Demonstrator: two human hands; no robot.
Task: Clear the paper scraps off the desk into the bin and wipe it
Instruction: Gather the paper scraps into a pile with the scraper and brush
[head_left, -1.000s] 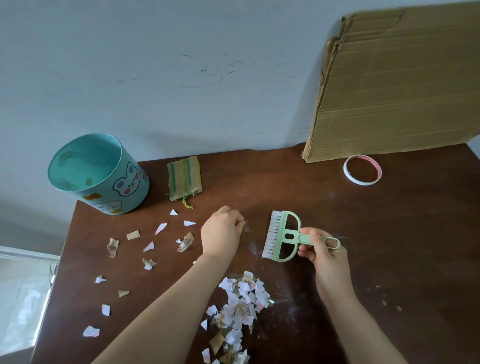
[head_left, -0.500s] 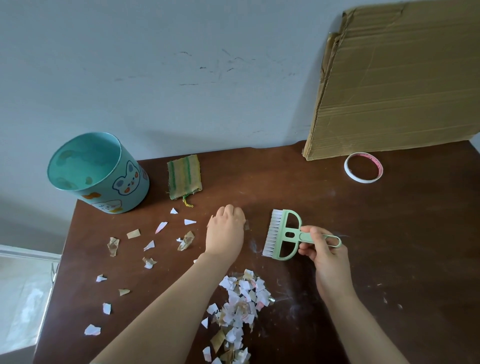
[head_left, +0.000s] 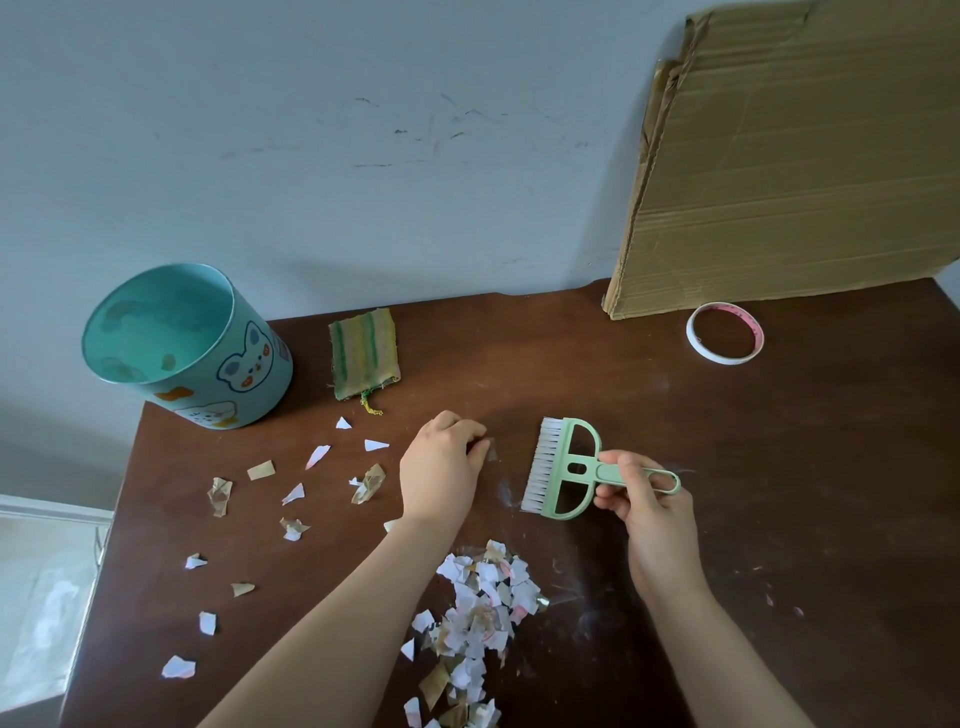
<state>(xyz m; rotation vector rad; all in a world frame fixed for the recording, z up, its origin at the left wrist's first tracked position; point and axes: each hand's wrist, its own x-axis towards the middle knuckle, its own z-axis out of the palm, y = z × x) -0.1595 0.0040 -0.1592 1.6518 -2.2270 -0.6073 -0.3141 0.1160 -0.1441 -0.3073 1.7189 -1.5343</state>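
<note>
A heap of white and tan paper scraps (head_left: 480, 613) lies near the front edge of the dark brown desk (head_left: 779, 467), between my forearms. Several loose scraps (head_left: 293, 493) are scattered over the left side. My right hand (head_left: 644, 493) grips the handle of a green hand brush (head_left: 563, 467), white bristles pointing left. My left hand (head_left: 441, 462) rests on the desk with curled fingers, pinching a small brownish scrap (head_left: 491, 453) at its fingertips. A teal bin with cartoon animals (head_left: 182, 348) stands at the back left corner. A striped yellow-green cloth (head_left: 363, 353) lies beside it.
A flattened cardboard sheet (head_left: 795, 156) leans on the wall at the back right. A roll of tape (head_left: 724, 340) lies in front of it. The desk's left edge drops off beside the loose scraps. White dust smears mark the wood right of the heap.
My left hand's fingers have shifted slightly on the small scrap by the brush. The brush and my right hand have barely moved.
</note>
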